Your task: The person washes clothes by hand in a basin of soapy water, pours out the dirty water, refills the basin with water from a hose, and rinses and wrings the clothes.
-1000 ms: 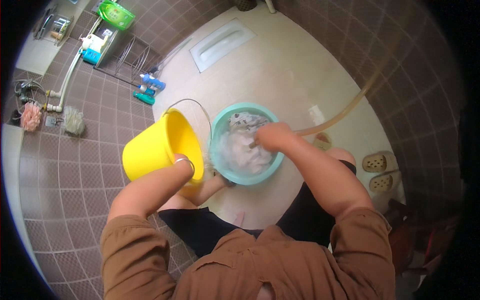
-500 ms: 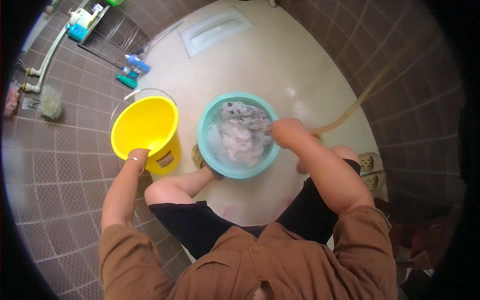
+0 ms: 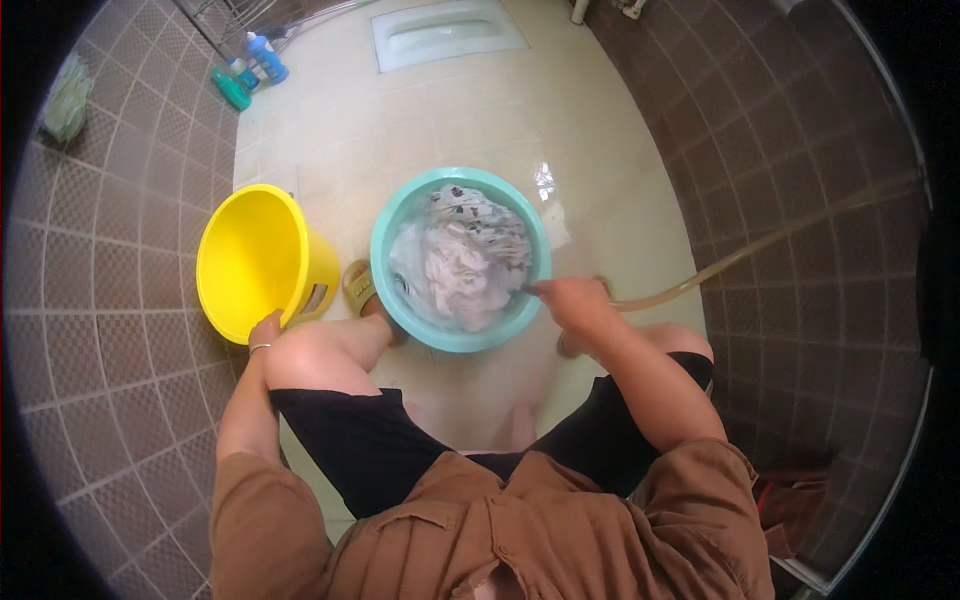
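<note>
Between my feet sits a round light-teal basin [image 3: 389,300] with pale patterned cloth [image 3: 462,262] lying in water. My right hand [image 3: 575,303] is closed around the end of a yellowish hose [image 3: 668,295], whose tip points over the basin's right rim. To the left, a yellow bucket [image 3: 322,262] leans with its mouth turned to the left; its visible inside holds nothing I can make out. My left hand [image 3: 266,328] grips the bucket's near rim beside my left knee, with its fingers partly hidden.
A tiled wall [image 3: 120,300] rises close beside the bucket, and a dark tiled wall [image 3: 790,200] stands at the right. Several bottles [image 3: 266,58] stand at the far left. A squat toilet [image 3: 450,35] is set in the far floor. A slipper [image 3: 358,284] is on my left foot.
The bucket has tipped further, its mouth now facing more to the left, with my left hand still on its rim. My right hand keeps the hose at the basin. The whole view has shifted.
</note>
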`<act>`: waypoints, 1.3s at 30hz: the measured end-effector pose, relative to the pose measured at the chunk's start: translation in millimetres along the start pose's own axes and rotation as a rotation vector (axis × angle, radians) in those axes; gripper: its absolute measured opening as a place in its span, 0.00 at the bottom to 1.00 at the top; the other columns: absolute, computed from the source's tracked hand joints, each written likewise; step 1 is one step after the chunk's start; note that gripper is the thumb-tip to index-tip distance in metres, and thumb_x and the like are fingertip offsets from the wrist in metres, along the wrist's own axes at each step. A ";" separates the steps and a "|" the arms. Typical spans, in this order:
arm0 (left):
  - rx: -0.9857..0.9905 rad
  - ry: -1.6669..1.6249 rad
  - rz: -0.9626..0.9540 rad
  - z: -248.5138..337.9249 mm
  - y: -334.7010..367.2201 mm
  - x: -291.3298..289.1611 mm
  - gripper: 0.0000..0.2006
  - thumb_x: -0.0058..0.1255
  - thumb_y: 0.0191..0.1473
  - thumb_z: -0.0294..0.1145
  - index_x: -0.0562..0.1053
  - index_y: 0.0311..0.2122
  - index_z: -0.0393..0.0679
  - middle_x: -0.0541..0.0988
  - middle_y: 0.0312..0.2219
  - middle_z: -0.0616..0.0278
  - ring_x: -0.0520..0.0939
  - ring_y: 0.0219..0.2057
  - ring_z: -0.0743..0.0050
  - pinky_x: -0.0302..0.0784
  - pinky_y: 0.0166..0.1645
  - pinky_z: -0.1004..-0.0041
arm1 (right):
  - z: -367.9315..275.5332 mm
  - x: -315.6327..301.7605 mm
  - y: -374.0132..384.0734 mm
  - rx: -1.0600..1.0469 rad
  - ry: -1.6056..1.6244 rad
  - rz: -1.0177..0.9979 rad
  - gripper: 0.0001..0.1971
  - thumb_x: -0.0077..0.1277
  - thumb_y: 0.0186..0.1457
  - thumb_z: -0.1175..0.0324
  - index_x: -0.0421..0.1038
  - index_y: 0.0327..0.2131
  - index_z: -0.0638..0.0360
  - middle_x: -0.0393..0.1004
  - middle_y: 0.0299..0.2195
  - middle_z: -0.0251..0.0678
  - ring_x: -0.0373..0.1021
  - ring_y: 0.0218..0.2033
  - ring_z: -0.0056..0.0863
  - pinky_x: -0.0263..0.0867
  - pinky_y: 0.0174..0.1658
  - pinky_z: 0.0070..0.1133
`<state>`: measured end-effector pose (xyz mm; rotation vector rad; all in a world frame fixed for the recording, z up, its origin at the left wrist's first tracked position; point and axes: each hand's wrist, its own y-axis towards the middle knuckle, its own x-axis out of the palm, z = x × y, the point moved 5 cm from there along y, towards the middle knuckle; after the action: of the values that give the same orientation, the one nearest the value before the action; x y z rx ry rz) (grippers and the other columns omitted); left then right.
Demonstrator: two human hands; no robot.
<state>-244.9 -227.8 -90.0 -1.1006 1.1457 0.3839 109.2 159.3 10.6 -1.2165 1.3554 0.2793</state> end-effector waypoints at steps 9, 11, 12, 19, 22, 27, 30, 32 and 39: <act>0.054 -1.056 0.314 -5.3 1.3 -57.3 0.23 0.48 0.44 0.26 0.61 0.49 0.43 0.72 0.39 0.52 0.73 0.40 0.66 0.68 0.44 0.72 | -24.3 -13.0 -19.9 -0.037 -0.034 0.069 0.13 0.39 0.51 0.64 0.66 0.41 0.44 0.72 0.29 0.38 0.69 0.32 0.38 0.63 0.33 0.32; 0.126 -1.272 0.352 63.4 -24.0 -124.0 0.21 0.46 0.46 0.25 0.62 0.48 0.43 0.72 0.38 0.55 0.73 0.39 0.69 0.68 0.42 0.73 | -24.5 -19.6 -20.7 -0.040 0.098 0.190 0.14 0.40 0.50 0.65 0.65 0.42 0.45 0.72 0.29 0.39 0.68 0.31 0.39 0.63 0.33 0.32; 0.174 -1.352 0.367 94.6 -35.8 -147.6 0.20 0.46 0.47 0.26 0.62 0.48 0.44 0.72 0.38 0.57 0.73 0.38 0.70 0.68 0.41 0.72 | -24.5 -18.2 -18.6 -0.050 0.089 0.196 0.14 0.40 0.50 0.65 0.65 0.42 0.45 0.72 0.29 0.39 0.68 0.31 0.39 0.63 0.33 0.32; 0.021 -2.110 -0.159 290.6 -62.9 -36.2 0.16 0.45 0.48 0.37 0.62 0.44 0.54 0.69 0.35 0.64 0.70 0.35 0.70 0.67 0.36 0.66 | -59.1 -15.2 -29.3 -0.163 0.088 0.126 0.12 0.41 0.49 0.66 0.67 0.39 0.50 0.72 0.28 0.43 0.68 0.31 0.42 0.63 0.32 0.34; -0.269 -2.321 -0.843 352.3 -91.5 81.9 0.14 0.34 0.54 0.44 0.66 0.37 0.46 0.71 0.29 0.62 0.71 0.31 0.67 0.68 0.37 0.65 | -69.1 -7.7 -28.2 -0.118 0.054 0.106 0.11 0.41 0.49 0.66 0.67 0.38 0.51 0.71 0.27 0.44 0.68 0.30 0.42 0.63 0.32 0.34; -0.179 -2.456 -1.165 382.2 -158.7 49.6 0.18 0.29 0.56 0.47 0.67 0.38 0.44 0.74 0.33 0.61 0.73 0.34 0.67 0.69 0.39 0.69 | -63.8 21.1 -28.8 -0.144 0.016 0.090 0.10 0.43 0.46 0.69 0.67 0.35 0.54 0.70 0.29 0.47 0.68 0.29 0.44 0.64 0.31 0.34; -0.151 -2.267 -1.062 377.7 -144.8 58.3 0.18 0.29 0.56 0.46 0.67 0.38 0.44 0.73 0.33 0.61 0.74 0.34 0.67 0.69 0.40 0.68 | -75.8 23.0 -37.5 -0.131 -0.056 0.129 0.10 0.43 0.46 0.69 0.67 0.34 0.54 0.67 0.33 0.45 0.68 0.28 0.44 0.64 0.30 0.34; -0.203 -2.301 -1.026 377.6 -141.6 60.8 0.17 0.28 0.56 0.45 0.66 0.37 0.43 0.73 0.33 0.60 0.74 0.33 0.67 0.69 0.41 0.66 | -79.9 29.0 -44.9 -0.055 -0.077 0.156 0.11 0.44 0.44 0.70 0.67 0.35 0.56 0.65 0.35 0.43 0.67 0.30 0.43 0.64 0.32 0.34; -0.767 -2.628 -0.942 369.7 -128.4 67.8 0.19 0.28 0.56 0.46 0.60 0.25 0.40 0.68 0.24 0.57 0.73 0.31 0.59 0.70 0.39 0.57 | -123.5 41.4 -101.9 -0.359 0.098 0.431 0.15 0.45 0.36 0.81 0.66 0.33 0.63 0.67 0.32 0.41 0.66 0.33 0.34 0.63 0.36 0.27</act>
<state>74.6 8.3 -86.8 -0.6147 -1.8553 0.9231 126.8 1.2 55.9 -1.2289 1.6988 0.8041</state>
